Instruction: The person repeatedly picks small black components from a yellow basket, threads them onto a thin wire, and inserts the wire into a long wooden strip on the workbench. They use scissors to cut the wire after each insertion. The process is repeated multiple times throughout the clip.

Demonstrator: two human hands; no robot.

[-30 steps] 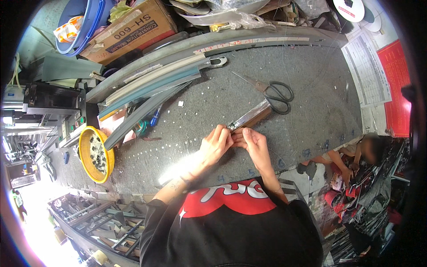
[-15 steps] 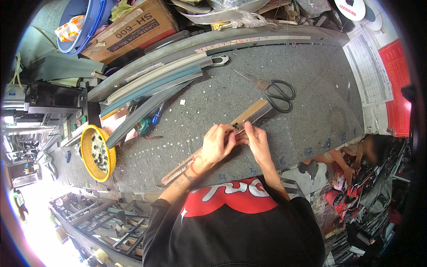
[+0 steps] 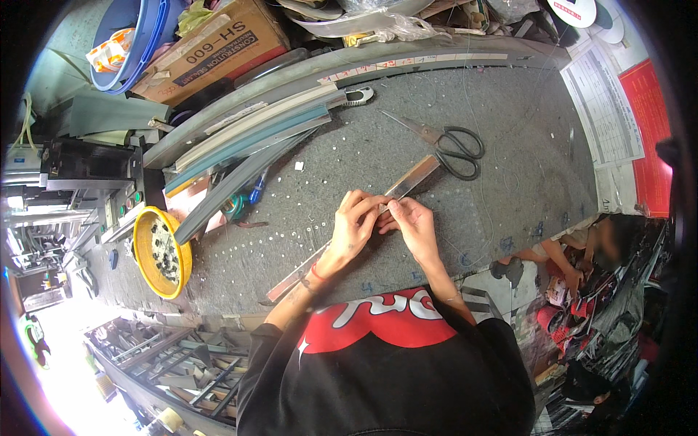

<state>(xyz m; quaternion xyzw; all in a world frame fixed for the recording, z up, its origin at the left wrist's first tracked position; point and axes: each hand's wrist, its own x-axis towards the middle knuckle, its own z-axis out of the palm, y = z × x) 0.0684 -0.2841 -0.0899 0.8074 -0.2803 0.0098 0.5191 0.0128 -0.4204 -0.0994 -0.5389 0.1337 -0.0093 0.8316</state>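
Observation:
A long, narrow profile bar (image 3: 416, 178), with a shiny metallic face and a brown edge, lies diagonally across the grey worktop in front of me. My left hand (image 3: 358, 224) is closed around its middle, index finger and thumb on the edge. Close beside it, my right hand (image 3: 410, 222) pinches at the same stretch of the bar, thumb uppermost. The fingertips of both hands nearly meet, and any small part between them is hidden. Just past the bar's far end rest scissors (image 3: 456, 152) with black handles, blades partly spread.
A yellow basket (image 3: 186, 270) of small black and white bits stands at left. Grey and blue profiles (image 3: 251, 147) lie behind it, near a blue-handled tool (image 3: 257, 187) and a cutter (image 3: 358, 96). White bits dot the grey worktop (image 3: 523, 145). Another person (image 3: 563, 258) sits at right.
The bar has turned about its length, so its metallic face now shows more than its brown one. Both hands have shifted slightly, their fingers closer together.

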